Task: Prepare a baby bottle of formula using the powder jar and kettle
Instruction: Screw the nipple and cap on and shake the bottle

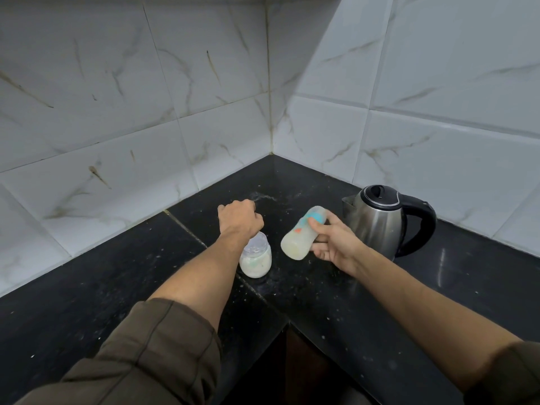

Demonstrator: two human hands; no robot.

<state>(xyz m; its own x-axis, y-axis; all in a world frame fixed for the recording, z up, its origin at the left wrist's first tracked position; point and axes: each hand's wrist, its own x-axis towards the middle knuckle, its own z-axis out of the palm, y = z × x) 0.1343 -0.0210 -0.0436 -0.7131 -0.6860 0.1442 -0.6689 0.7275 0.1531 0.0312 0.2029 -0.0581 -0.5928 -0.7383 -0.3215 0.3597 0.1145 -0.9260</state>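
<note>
We are taking the kettle (382, 223) as our reference; it is standing on the black counter (87, 302) against the right-hand tiled wall, lid down, spout turned toward the corner.

We are finding the right hand (333, 244) just in front of the kettle, fingers wrapped around the baby bottle (304, 232). The bottle is off the counter and tilted steeply, base toward us, top end angled toward the kettle. A pale, milky fill is showing inside. We cannot tell whether a teat or cap is fitted at the far end.

Further left of the kettle, the powder jar (255, 260) is standing upright, clear, partly filled with white powder. The left hand (239, 219) is reaching over and beyond it, fingers curled into a loose fist with the knuckles up; we cannot tell whether it is holding anything. White specks are lying scattered on the counter around the jar and toward the corner.

We are judging the step in hand to be mixing or closing the bottle. To do it well, we are recommending a firm grip at mid-body, confirming the top is sealed before tilting further, and keeping the bottle clear of the kettle's steel side, which may be hot. The jar's mouth should be covered promptly.
</note>
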